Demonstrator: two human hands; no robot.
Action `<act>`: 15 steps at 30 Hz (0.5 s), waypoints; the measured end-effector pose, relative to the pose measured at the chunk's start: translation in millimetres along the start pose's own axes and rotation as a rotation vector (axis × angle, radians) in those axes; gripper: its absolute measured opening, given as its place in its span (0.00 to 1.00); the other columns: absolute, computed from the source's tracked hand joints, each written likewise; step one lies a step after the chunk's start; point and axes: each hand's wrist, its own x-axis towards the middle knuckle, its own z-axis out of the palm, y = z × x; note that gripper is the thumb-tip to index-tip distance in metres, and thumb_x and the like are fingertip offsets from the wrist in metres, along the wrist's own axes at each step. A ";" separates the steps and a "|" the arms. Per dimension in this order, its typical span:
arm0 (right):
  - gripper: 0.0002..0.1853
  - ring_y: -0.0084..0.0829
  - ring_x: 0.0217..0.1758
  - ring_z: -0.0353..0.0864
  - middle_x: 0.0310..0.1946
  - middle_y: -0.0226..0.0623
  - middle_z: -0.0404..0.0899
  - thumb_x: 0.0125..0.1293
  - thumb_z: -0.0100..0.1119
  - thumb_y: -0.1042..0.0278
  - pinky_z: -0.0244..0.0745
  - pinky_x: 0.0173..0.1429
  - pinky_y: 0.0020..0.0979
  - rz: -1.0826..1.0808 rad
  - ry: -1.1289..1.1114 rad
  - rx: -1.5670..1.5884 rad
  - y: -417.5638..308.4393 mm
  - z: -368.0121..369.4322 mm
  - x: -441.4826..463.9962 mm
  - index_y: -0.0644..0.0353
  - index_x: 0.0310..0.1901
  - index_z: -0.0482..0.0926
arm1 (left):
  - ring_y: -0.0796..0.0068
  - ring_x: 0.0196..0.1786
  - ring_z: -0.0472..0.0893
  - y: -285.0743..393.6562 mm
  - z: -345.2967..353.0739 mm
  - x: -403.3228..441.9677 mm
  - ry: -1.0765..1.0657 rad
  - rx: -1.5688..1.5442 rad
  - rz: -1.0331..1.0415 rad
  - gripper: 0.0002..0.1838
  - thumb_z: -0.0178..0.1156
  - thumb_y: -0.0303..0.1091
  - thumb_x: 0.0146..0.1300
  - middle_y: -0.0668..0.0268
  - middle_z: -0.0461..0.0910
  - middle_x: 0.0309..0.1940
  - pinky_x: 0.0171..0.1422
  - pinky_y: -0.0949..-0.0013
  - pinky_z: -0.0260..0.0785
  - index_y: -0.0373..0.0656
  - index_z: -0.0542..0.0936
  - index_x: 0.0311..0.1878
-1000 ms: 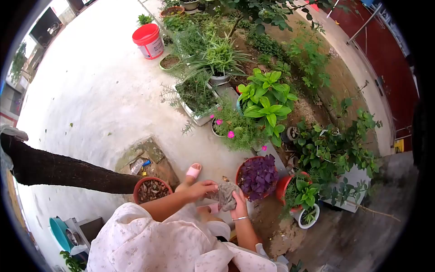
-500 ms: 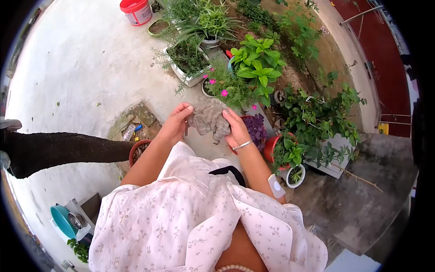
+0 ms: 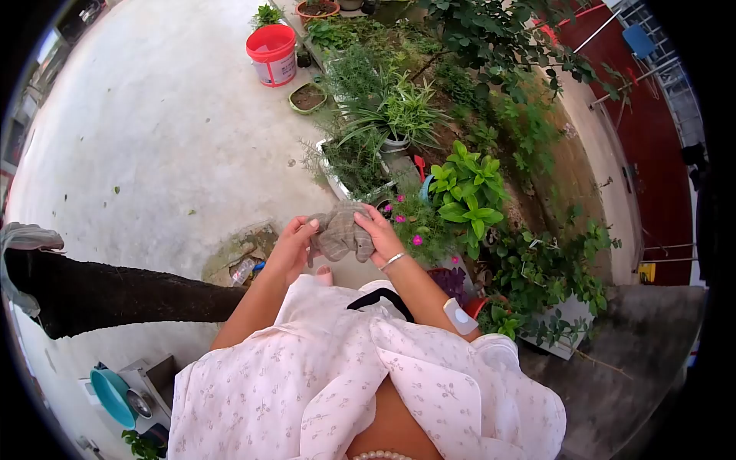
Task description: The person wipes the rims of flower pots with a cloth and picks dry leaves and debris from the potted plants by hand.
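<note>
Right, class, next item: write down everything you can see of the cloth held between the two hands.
The cloth is greyish brown with faint lighter lines, and looks like thin, soft fabric. It is crumpled and folded, so its full shape cannot be told. It is held up in front of the body, its lower edge drooping unevenly. The left hand pinches one side; the right hand grips the other.

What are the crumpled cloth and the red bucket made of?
The crumpled cloth looks like thin, matte fabric, maybe cotton: it folds softly and creases. The red bucket looks like smooth, perhaps slightly shiny plastic, with an evenly bright rim and printed side.
</note>
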 end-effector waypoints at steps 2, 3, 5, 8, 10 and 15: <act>0.21 0.24 0.49 0.77 0.48 0.33 0.76 0.67 0.55 0.68 0.74 0.52 0.28 0.051 -0.031 -0.065 1.5 13.2 15.8 0.60 0.60 0.66 | 0.76 0.43 0.77 5.0 -10.3 2.9 0.017 0.007 0.013 0.09 0.58 0.33 0.64 0.68 0.77 0.40 0.47 0.64 0.72 0.46 0.70 0.45; 0.21 0.24 0.48 0.77 0.49 0.33 0.75 0.67 0.55 0.68 0.74 0.51 0.28 0.099 -0.058 -0.130 2.3 19.0 22.8 0.59 0.60 0.66 | 0.77 0.43 0.77 3.3 -18.2 7.4 0.038 -0.062 0.082 0.10 0.59 0.30 0.63 0.68 0.77 0.39 0.46 0.66 0.72 0.46 0.70 0.45; 0.21 0.23 0.51 0.74 0.50 0.33 0.74 0.67 0.56 0.68 0.72 0.52 0.26 0.133 -0.050 -0.162 14.2 28.0 40.5 0.59 0.60 0.67 | 0.77 0.43 0.77 5.0 -28.5 12.2 0.049 -0.129 0.132 0.10 0.60 0.27 0.62 0.68 0.78 0.39 0.46 0.68 0.72 0.45 0.71 0.45; 0.20 0.22 0.55 0.71 0.53 0.34 0.73 0.68 0.53 0.64 0.69 0.56 0.26 -0.021 -0.113 -0.371 20.0 44.3 63.5 0.58 0.60 0.67 | 0.77 0.43 0.77 21.8 -32.2 11.1 0.202 -0.216 0.265 0.10 0.60 0.25 0.61 0.67 0.78 0.38 0.48 0.71 0.71 0.44 0.71 0.44; 0.23 0.25 0.60 0.68 0.58 0.36 0.70 0.70 0.50 0.58 0.63 0.62 0.27 0.055 -0.212 -0.373 16.1 57.8 75.1 0.58 0.62 0.67 | 0.77 0.43 0.77 27.1 -45.1 16.1 0.242 -0.216 0.277 0.10 0.59 0.25 0.61 0.67 0.78 0.38 0.49 0.71 0.71 0.44 0.71 0.44; 0.35 0.32 0.65 0.66 0.61 0.43 0.69 0.63 0.56 0.45 0.60 0.66 0.28 0.047 -0.306 -0.619 -7.3 73.2 107.3 0.62 0.64 0.64 | 0.76 0.43 0.77 48.3 -39.6 43.5 0.310 -0.166 0.277 0.10 0.59 0.27 0.62 0.67 0.77 0.40 0.50 0.71 0.70 0.44 0.71 0.45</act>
